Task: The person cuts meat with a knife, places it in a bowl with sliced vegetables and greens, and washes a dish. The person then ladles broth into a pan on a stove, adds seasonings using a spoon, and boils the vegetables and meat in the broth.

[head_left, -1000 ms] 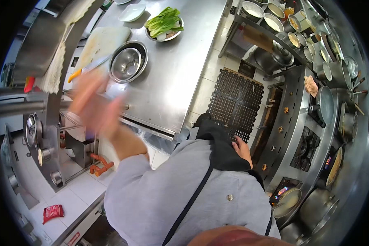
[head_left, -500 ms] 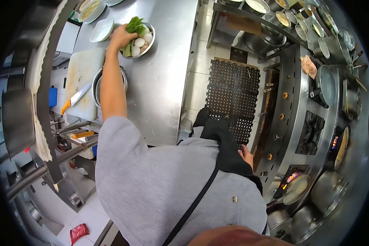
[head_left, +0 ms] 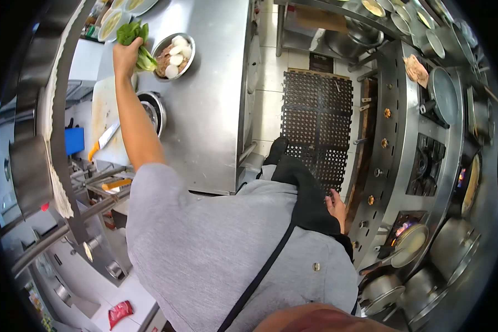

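My left hand (head_left: 125,57) is closed around a bunch of leafy greens (head_left: 145,60), whose dark leaves stick up above the fingers and whose pale stems point toward a metal bowl (head_left: 191,60). Inside that bowl lie white round slices (head_left: 171,71) and pinkish-brown pieces that look like meat (head_left: 162,61). The greens are at the bowl's left rim; whether they touch it I cannot tell. Low beside my leg, near the stove front, my right hand (head_left: 336,208) hangs with loosely bent fingers apart and nothing visible in them.
Under my left forearm are a round metal pot (head_left: 161,108) and a white cutting board (head_left: 102,102) with an orange-handled knife (head_left: 102,143). White dishes of food (head_left: 110,25) stand at the far left. On my right, the stove carries a pan (head_left: 412,246) over a lit burner.
My left hand has lifted the greens out of the bowl and moved left, uncovering the slices and pinkish pieces. My right hand stays low by my leg.
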The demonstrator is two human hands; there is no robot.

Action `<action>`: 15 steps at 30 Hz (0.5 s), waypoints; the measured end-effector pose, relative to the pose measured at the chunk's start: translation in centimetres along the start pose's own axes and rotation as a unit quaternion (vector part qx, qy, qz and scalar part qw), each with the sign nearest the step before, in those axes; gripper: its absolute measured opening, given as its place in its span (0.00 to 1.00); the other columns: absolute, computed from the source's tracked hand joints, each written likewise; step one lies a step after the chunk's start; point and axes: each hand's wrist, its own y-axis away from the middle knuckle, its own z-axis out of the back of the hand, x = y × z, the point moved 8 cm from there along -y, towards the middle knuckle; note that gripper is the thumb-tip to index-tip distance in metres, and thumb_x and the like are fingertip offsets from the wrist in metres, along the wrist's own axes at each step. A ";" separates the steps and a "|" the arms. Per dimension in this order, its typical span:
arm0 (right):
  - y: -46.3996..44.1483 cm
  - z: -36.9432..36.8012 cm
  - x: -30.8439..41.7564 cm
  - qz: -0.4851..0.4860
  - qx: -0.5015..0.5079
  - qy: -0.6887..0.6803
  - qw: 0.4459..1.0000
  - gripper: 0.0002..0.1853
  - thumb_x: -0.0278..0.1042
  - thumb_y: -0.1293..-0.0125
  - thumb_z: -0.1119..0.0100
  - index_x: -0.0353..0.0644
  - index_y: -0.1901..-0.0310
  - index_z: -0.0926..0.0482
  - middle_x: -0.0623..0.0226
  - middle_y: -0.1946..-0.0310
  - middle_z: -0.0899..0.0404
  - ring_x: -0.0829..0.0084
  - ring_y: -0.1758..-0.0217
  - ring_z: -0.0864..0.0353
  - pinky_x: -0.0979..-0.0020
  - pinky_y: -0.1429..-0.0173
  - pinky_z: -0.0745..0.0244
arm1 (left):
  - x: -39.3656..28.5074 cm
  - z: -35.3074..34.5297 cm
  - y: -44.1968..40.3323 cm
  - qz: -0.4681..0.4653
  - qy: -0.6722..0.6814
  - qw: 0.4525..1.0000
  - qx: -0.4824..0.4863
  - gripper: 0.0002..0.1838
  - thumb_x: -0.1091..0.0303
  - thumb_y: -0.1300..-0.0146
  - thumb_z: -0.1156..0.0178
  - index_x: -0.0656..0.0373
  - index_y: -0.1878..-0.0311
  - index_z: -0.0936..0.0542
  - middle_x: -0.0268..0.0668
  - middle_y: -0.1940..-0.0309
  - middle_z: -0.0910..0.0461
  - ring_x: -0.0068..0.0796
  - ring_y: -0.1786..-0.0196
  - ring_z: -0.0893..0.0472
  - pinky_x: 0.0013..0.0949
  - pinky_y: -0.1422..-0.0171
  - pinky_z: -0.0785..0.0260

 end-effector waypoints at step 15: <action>17.7 -1.4 -11.6 -0.187 -0.269 -0.166 0.930 0.20 0.41 0.34 0.44 0.43 0.42 0.26 0.47 0.49 0.21 0.46 0.44 0.24 0.53 0.41 0.29 | -37.4 -49.0 62.2 -0.006 0.365 0.570 0.736 0.28 0.80 0.44 0.36 0.66 0.38 0.28 0.37 0.49 0.23 0.30 0.49 0.23 0.33 0.41 0.32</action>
